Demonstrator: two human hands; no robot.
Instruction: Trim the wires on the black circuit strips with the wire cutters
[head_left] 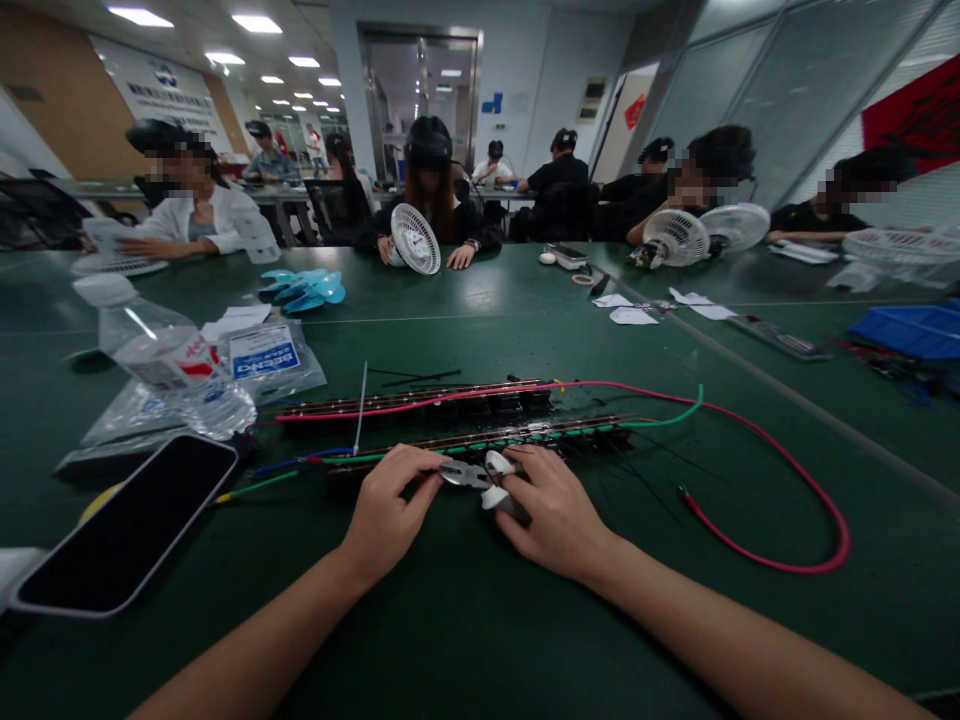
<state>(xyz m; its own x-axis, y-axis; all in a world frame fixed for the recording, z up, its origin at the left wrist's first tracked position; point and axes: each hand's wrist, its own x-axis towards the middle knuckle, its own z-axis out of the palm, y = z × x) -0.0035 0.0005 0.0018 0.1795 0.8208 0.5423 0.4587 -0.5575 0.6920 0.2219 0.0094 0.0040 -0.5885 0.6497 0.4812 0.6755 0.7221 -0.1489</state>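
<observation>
My right hand (555, 510) is closed round the white and grey handles of a pair of pliers (466, 476), whose metal jaws point left. Thumb and forefinger of my left hand (390, 512) are pinched at the jaw tips; what is between them is hidden. Just beyond both hands lies a black strip (480, 442) with metal rods and a green wire (675, 418) along it. Behind it is a second dark strip (495, 403) with a red cable (757, 425) that loops to the right. A white cable tie (363, 405) stands up from the nearer strip.
To the left are a phone (131, 530), a water bottle (161, 350) and a plastic packet (274, 355). Black cable ties (416, 376) lie behind the strips. Blue fan blades (304, 288) and a blue tray (911, 330) are farther off. Across the table, people handle fan parts.
</observation>
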